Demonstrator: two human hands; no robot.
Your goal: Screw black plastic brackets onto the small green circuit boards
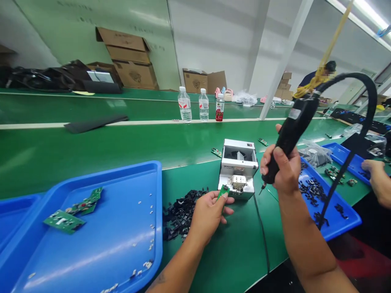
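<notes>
My left hand point(210, 209) pinches a small green circuit board point(224, 191) just in front of a white screw-feeding machine point(238, 169). Wrapped round a black electric screwdriver point(290, 134), my right hand point(284, 167) is raised right of the machine. The screwdriver's bit points down toward the green table point(238, 240). A pile of small black parts point(183, 211) lies left of and below the machine, beside my left hand. Several green circuit boards point(64, 221) rest in the large blue tray point(158, 203) on the left.
On the right, a blue tray point(342, 226) holds black parts, and another person's hand point(377, 179) is near a farther tray. Bottles point(185, 105) stand behind the machine. The screwdriver's cable point(371, 97) loops down on the right. Cardboard boxes point(136, 74) sit at the back.
</notes>
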